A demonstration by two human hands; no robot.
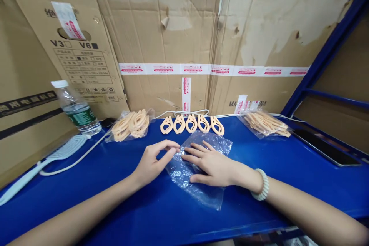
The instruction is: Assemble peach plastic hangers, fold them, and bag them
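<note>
A clear plastic bag (187, 182) lies crumpled on the blue tabletop in front of me. My right hand (209, 163) rests flat on it, fingers spread, with a pale coiled band around the wrist. At the bag's left edge, the thumb and forefinger of my left hand (154, 161) pinch together on the film. Just behind the bag stands a row of several peach-coloured folded plastic hangers (191, 123), side by side. Neither hand touches them. More such hangers fill a clear bag (131, 125) at the back left and another bag (263, 123) at the back right.
A water bottle (79, 109) and a pale blue hairbrush (62, 152) are on the left. A white cable (77, 163) runs along the back. At the right lies a black phone (325, 147). Cardboard sheets (161, 38) wall off the back, beside a blue metal frame (325, 54).
</note>
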